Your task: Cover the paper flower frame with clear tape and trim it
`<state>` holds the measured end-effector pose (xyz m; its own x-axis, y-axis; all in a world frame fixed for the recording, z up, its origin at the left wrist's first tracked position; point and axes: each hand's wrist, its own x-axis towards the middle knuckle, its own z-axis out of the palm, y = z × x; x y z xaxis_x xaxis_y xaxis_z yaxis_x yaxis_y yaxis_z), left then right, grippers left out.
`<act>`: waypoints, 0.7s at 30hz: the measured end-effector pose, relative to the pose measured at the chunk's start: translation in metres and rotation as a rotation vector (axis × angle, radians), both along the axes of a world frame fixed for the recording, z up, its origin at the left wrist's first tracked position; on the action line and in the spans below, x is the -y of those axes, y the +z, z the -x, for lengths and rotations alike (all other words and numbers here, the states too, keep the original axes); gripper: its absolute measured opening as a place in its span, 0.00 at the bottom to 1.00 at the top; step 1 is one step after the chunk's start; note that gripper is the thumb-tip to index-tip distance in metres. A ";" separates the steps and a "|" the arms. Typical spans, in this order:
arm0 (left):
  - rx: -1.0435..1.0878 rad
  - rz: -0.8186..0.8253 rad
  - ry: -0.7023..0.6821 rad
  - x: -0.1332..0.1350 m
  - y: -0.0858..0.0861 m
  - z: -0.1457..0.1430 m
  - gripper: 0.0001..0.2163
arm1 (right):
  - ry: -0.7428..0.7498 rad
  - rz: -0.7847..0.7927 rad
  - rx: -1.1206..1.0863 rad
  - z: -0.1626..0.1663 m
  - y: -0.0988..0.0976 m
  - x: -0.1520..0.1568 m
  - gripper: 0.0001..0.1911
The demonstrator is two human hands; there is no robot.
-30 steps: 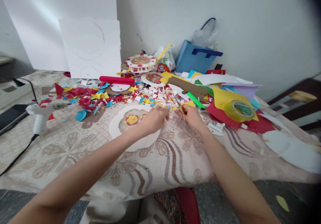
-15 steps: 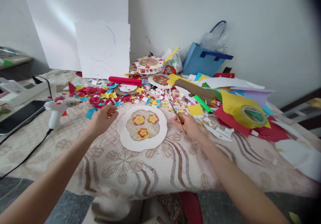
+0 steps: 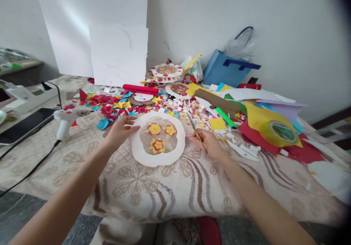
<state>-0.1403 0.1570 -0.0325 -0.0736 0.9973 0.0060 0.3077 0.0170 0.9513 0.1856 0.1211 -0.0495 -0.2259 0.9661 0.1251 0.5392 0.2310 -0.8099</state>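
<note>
A white scalloped paper ring with a see-through middle lies before me on the patterned tablecloth. Three layered red and yellow paper flowers sit on that middle. My left hand pinches the ring's left edge, thumb on top and fingers partly hidden. To the right of the ring, my right hand is closed around a slim silver and gold metal tool that looks like tweezers. Its broader silver end points away from me. Those fingers are close to the ring's right edge; whether they touch it I cannot tell.
A white glue gun with a black cord and a phone lie left. Paper scraps spread behind the ring. A green marker-like stick, a tape roll and coloured paper lie right. A decorated paper lantern stands behind.
My left hand has moved right and taken hold of the ring's left edge, which looks slightly raised. My right hand keeps the metal tool nearly in place. The view has shifted a little.
</note>
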 end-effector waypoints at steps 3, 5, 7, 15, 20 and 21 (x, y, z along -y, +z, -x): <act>0.236 0.118 -0.076 -0.004 0.003 -0.005 0.20 | -0.026 0.062 -0.141 0.000 -0.001 -0.001 0.17; 0.340 0.184 -0.116 -0.008 0.001 -0.005 0.17 | -0.066 0.084 -0.217 0.000 -0.002 -0.003 0.18; 0.427 0.204 -0.102 -0.013 -0.004 -0.004 0.14 | -0.100 0.083 -0.275 -0.002 -0.003 -0.005 0.18; 0.603 0.242 -0.031 -0.013 -0.002 -0.001 0.13 | -0.160 -0.011 -0.147 -0.007 0.000 -0.005 0.20; 0.611 0.248 -0.041 -0.008 0.003 -0.001 0.14 | -0.112 -0.125 0.232 -0.008 0.008 0.000 0.20; 0.612 0.244 -0.048 -0.008 0.003 -0.001 0.14 | -0.105 -0.138 0.284 -0.008 0.010 0.001 0.20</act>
<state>-0.1397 0.1648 -0.0299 0.0525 0.9670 -0.2493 -0.2815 0.2538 0.9254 0.1937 0.1202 -0.0395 -0.1712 0.9641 0.2029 0.7658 0.2598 -0.5883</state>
